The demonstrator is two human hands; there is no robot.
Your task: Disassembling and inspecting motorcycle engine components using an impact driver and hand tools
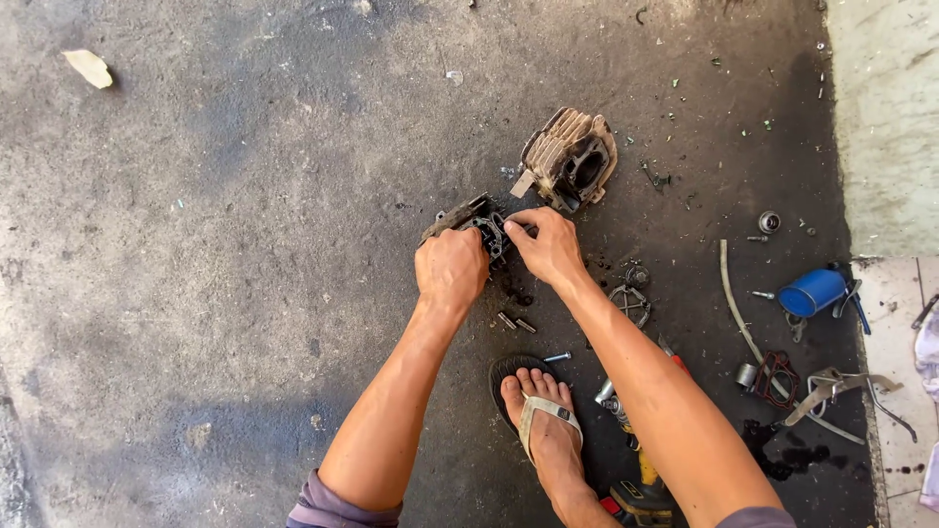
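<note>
My left hand (450, 269) is closed around a dark, greasy engine part (468, 217) that rests on the concrete floor. Fingers of my right hand (548, 244) pinch at the toothed, gear-like piece on that same part, from its right side. A finned grey engine cylinder (570, 158) lies just beyond both hands, tilted on its side. Much of the dark part is hidden under my hands.
My sandalled foot (543, 416) stands below the hands. Small bolts (516, 322) lie next to it. To the right lie a round metal ring (631, 303), a blue cup (812, 291), a pale strip (736, 308), tools and a yellow-handled tool (646, 474). A pale wall (885, 117) borders the right.
</note>
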